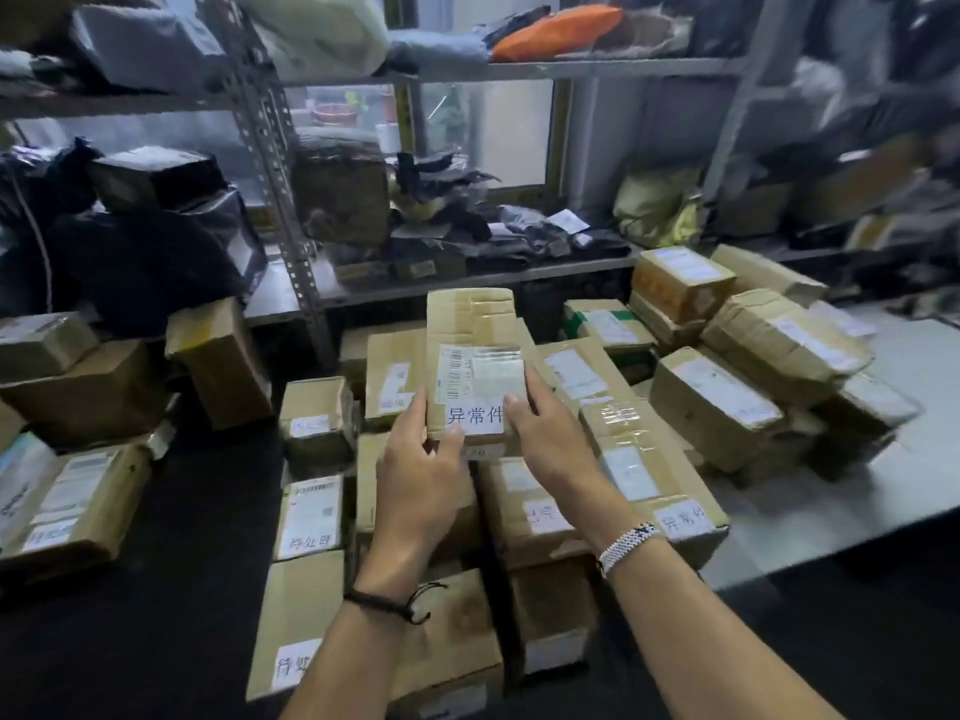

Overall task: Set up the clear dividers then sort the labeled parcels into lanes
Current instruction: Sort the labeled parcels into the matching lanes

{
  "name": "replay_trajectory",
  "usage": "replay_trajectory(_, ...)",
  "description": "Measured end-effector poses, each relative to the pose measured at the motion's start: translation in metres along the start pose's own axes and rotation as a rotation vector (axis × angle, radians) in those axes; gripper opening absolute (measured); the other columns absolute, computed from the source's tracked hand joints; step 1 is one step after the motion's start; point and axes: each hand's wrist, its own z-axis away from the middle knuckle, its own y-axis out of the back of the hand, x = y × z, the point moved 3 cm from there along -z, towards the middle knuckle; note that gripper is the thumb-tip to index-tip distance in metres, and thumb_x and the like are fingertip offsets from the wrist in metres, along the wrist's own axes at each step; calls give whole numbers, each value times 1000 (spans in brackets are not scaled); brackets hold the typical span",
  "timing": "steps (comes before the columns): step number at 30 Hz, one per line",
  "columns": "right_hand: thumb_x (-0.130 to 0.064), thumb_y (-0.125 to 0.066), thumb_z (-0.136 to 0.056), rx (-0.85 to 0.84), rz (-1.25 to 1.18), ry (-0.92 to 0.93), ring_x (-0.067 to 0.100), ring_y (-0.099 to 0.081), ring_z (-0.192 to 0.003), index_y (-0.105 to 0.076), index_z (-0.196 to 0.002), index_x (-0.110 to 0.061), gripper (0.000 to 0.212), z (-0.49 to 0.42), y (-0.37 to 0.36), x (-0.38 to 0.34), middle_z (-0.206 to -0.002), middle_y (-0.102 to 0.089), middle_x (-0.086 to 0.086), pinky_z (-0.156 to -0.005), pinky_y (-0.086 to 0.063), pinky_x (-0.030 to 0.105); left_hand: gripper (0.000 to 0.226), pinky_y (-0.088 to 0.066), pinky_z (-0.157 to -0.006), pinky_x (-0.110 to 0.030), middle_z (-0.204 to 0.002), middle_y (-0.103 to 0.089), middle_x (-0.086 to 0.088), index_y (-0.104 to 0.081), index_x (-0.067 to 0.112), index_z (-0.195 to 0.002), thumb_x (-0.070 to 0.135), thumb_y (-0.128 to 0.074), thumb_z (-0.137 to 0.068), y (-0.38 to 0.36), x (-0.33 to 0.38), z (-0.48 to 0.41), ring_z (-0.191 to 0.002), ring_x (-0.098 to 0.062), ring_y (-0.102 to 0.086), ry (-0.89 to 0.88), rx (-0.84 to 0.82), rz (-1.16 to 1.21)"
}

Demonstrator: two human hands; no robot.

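Cardboard parcel [470,330] is held upright above the pile, gripped at its lower left edge by the left hand [415,475] and at its lower right edge by the right hand [550,439]. Both lower corners are covered by fingers. Its white tag [475,420] is clipped at the sides by the thumbs; the shipping label [480,374] print cannot be read. Stacked parcels [717,402] are spread on a dark table [156,563] and a grey surface [857,501]; several are hidden under the forearms. Dark bags are piled on the metal shelf [457,285] behind. An orange bag [558,31] is seen up top. The far right is blurred.
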Motion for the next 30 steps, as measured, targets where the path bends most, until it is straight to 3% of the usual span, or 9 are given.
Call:
replay_trajectory(3, -41, -36, -102, 74, 41, -46, 10, -65, -113, -46, -141, -50, 42, -3, 59, 17, -127, -66, -16, -96, -56, 42, 37, -49, -98, -24, -127, -61, 20, -55, 37, -134, 23, -54, -100, -53, 26, 9, -117, 1, -56, -24, -86, 26)
replay_trajectory(5, -44, -35, -100, 62, 50, -56, 10, -65, -114, -44, -139, -58, 42, -9, 95, 24, -128, -66, -18, -97, -56, 46, 36, -45, -94, -14, -123, -59, 25, -52, 40, -134, 24, -54, -101, -87, 39, 10, -114, 6, -54, -34, -119, 23)
replay_trajectory(7, -42, -34, -103, 40, 54, -55, 11, -64, -117, -43, -140, -59, 42, -20, 127, 33, -131, -65, -18, -99, -55, 44, 36, -41, -91, -9, -117, -57, 28, -49, 45, -131, 24, -53, -102, -120, 50, 5, -109, 10, -52, -37, -124, 22)
replay_trajectory(10, -34, -36, -107, 19, 53, -70, 13, -63, -119, -44, -146, -48, 42, -43, 165, 48, -135, -64, -13, -100, -55, 42, 31, -51, -93, -21, -121, -60, 21, -51, 42, -125, 21, -52, -102, -162, 58, -7, -111, 3, -56, -17, -139, 16)
replay_trajectory(13, -36, -37, -107, -10, 42, -86, 13, -65, -117, -42, -147, -44, 42, -78, 187, 61, -134, -64, -12, -97, -58, 43, 35, -55, -84, -19, -125, -62, 17, -50, 39, -130, 20, -53, -102, -191, 64, -32, -111, 0, -60, -16, -155, -34)
replay_trajectory(16, -38, -36, -107, -35, 70, -88, 13, -65, -113, -44, -144, -42, 37, -119, 195, 64, -133, -63, -11, -92, -59, 39, 39, -58, -90, -29, -129, -62, 12, -49, 34, -137, 20, -54, -102, -209, 62, -68, -115, -5, -59, -18, -134, -112)
replay_trajectory(24, -32, -38, -107, -79, 113, -149, 16, -65, -109, -46, -144, -35, 37, -190, 190, 101, -132, -63, -6, -89, -59, 39, 41, -52, -93, -30, -137, -58, 0, -45, 22, -143, 20, -50, -103, -251, 13, -139, -122, -19, -55, 30, -208, -379)
replay_trajectory(27, -34, -38, -106, -98, 129, -191, 20, -64, -115, -45, -146, -36, 41, -193, 188, 120, -136, -63, -3, -95, -57, 45, 43, -51, -84, -28, -133, -59, -4, -42, 17, -143, 21, -51, -101, -262, -6, -141, -116, -21, -58, 95, -252, -481)
replay_trajectory(30, -32, -37, -108, -124, 170, -203, 18, -63, -120, -47, -148, -33, 41, -187, 185, 133, -141, -62, -3, -90, -56, 34, 45, -46, -74, -25, -126, -62, -6, -40, 15, -143, 18, -50, -100, -268, -17, -138, -100, -18, -58, 125, -269, -540)
